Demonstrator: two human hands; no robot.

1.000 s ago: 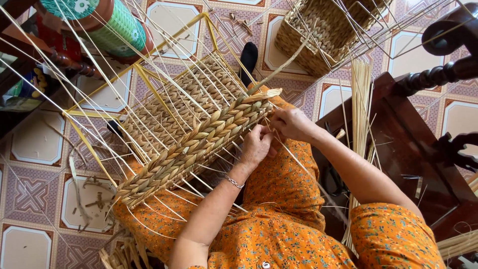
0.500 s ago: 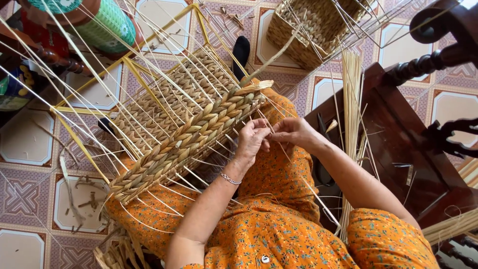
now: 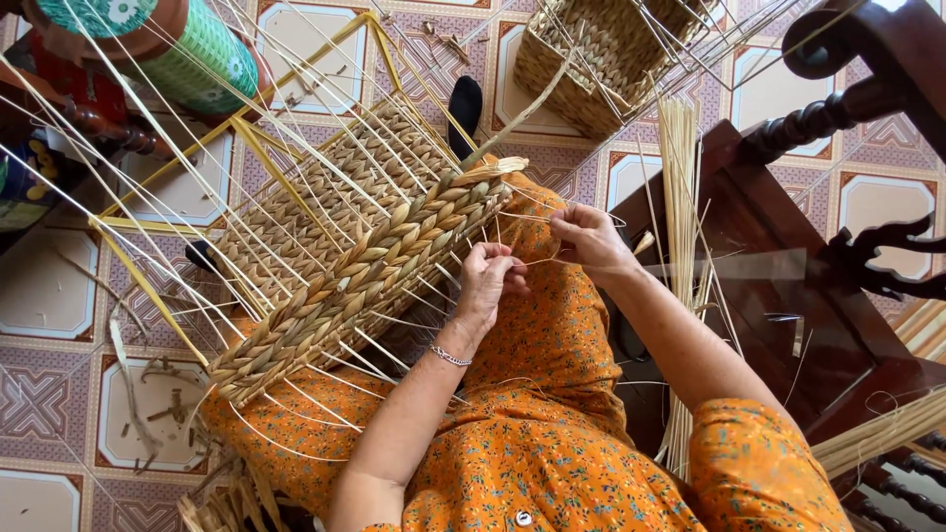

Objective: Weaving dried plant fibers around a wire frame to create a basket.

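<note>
The half-woven basket (image 3: 355,256) rests tilted on the person's lap, on the orange flowered dress (image 3: 552,443), with its thick braided rim turned toward the body so both hands can reach it easily. Many thin pale spokes (image 3: 325,394) stick out from the rim in all directions, because they are not trimmed or tucked in. The left hand (image 3: 485,286) is closed around a thin strand (image 3: 537,261) just beside the rim, fingers curled and pinching it. The right hand (image 3: 589,239) pinches the same fine strand a little further out, so the strand is stretched between the two hands, probably to keep it tight while it is worked into the weave. A yellow frame (image 3: 148,286) runs along the basket's walls and seems to give them their shape. A bundle of straight reeds (image 3: 680,197) leans against the dark wooden chair (image 3: 788,296) near the right arm, close for taking. A second woven basket (image 3: 611,59) stands on the tiled floor (image 3: 59,296) further away
</note>
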